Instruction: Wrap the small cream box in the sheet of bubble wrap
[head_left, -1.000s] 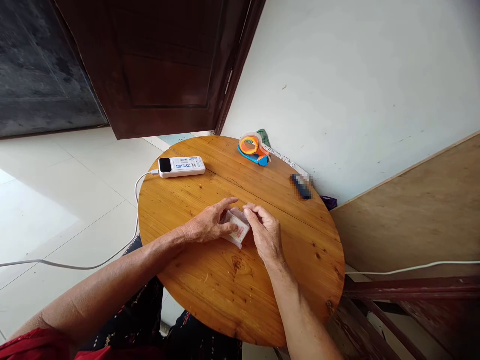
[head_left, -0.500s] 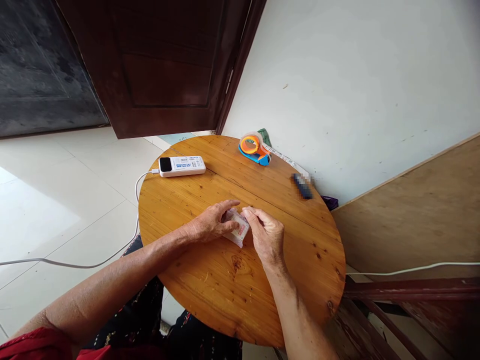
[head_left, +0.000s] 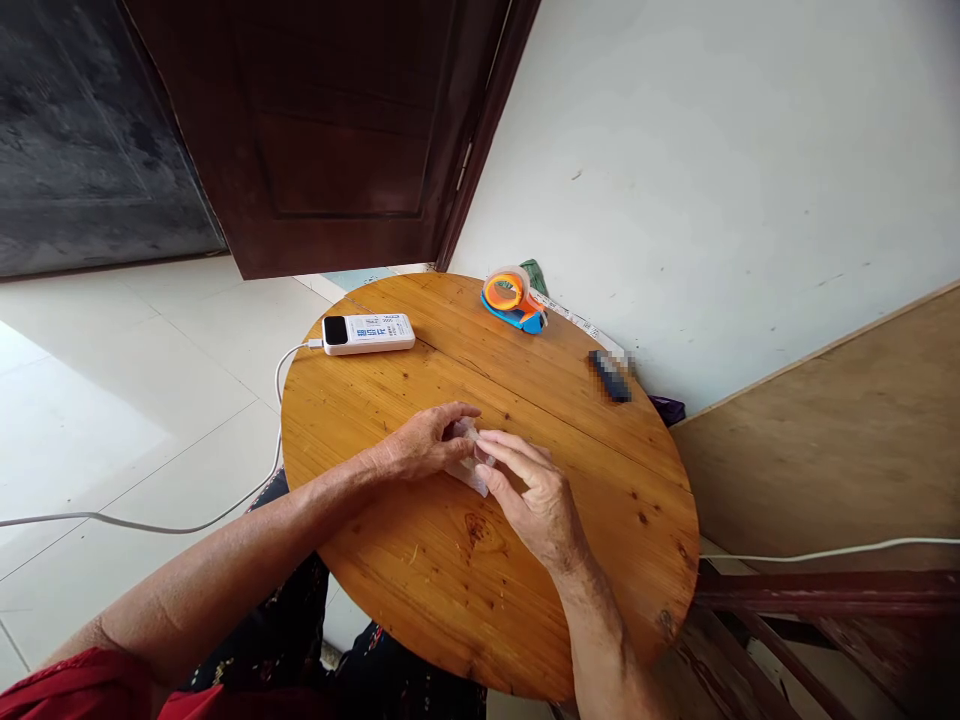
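Right hand (head_left: pixel 536 500) has shifted since the last frame: its pinch at the packet's far-right corner is gone; thumb and fingers now sit spread over the packet's right side. View has slid slightly too. Left hand (head_left: pixel 427 443) about the same.

Clock is the round wooden table (head_left: pixel 480 590), 12 = far edge, 6 = nearest the person.

Clear plastic packet (head_left: pixel 471 478) is near the centre, a touch toward 10, between the hands. Mostly covered by fingers now, contents hard to read.

Left: comes in from 8, thumb over the packet, forefinger stretched along its far side. Thumb and forefinger apart at the tips; can't tell if the hidden fingers grip. Right: comes in from 5, fingertips at the packet, thumb at its right edge, clear gap between thumb and forefinger. Can't see a firm pinch. Hands very close at the packet.

Around it: white device (head_left: pixel 379 334) with black screen at 10 to 11, white cable (head_left: pixel 281 385) plugged into its 9 o'clock end and running off the table. Orange and blue tape dispenser (head_left: pixel 515 300) just past 12, green item (head_left: pixel 535 272) right behind it. Printed strip (head_left: pixel 577 318) along the 1 o'clock rim. Dark pixelated object (head_left: pixel 612 378) between 1 and 2.
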